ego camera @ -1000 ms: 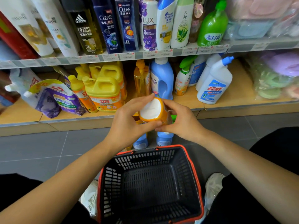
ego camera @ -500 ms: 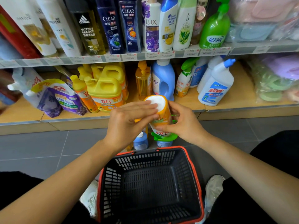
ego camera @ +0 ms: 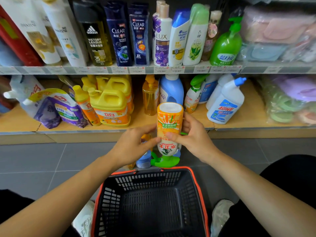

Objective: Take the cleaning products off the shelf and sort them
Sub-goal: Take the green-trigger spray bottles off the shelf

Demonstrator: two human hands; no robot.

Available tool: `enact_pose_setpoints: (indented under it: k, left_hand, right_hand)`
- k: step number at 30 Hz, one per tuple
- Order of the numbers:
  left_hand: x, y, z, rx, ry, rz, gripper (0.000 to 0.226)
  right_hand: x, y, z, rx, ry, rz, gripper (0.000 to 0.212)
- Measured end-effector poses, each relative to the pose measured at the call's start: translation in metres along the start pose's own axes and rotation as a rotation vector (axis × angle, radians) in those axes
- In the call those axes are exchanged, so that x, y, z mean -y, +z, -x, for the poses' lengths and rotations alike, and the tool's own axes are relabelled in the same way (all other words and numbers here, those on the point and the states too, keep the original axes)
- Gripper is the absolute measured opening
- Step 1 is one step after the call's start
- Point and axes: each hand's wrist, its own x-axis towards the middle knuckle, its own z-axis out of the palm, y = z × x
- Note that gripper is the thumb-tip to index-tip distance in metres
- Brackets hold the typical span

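Head: bottle [ego camera: 168, 124] inverted; between left hand [ego camera: 135, 146], right hand [ego camera: 193, 135]

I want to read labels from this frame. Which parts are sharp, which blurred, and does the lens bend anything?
Head view: the held orange bottle is sharp, its label upside down; the price tags are smeared, unreadable; the wrapped packs at right are blurred; the wide lens fans the upper bottles outward.
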Motion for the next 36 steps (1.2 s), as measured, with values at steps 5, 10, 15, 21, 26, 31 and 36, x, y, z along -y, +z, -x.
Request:
enact_pose_setpoints:
  k: [5,10,15,21,26,31,36]
  left_hand:
    - [0.015,0.013,-0.006,0.292,-0.123,0.098,0.048]
    - [0.025,0.019,-0.016,0.363,-0.056,-0.207,0.033]
    - [0.021,0.017,-0.026,0.218,0.066,-0.095,0.044]
    - [0.016,0.022,-0.037,0.230,0.256,-0.113,0.048]
    - [0.002,0.021,-0.041,0.196,0.150,0.203,0.033]
    - [-0.014,0.014,-0.052,0.153,-0.085,0.773,0.020]
    - [-0.018,0.033,-0.063,0.135,-0.198,0.821,0.029]
  right_hand:
    - [-0.003,-0.010,-0.009,-0.083,0.053,-0.188,0.095]
    - [-0.006,-0.024,-0.025,-0.211,0.173,-0.295,0.076]
    - [-0.014,-0.042,-0.034,-0.334,0.384,-0.357,0.044]
    - [-0.027,-0.057,-0.034,-0.365,0.529,-0.368,0.050]
    - [-0.034,-0.073,-0.033,-0.392,0.727,-0.335,0.031]
    - [-0.034,-0.082,-0.016,-0.331,0.826,0.033,0.044]
    - [-0.007,-0.087,0.000,-0.189,0.261,0.369,0.047]
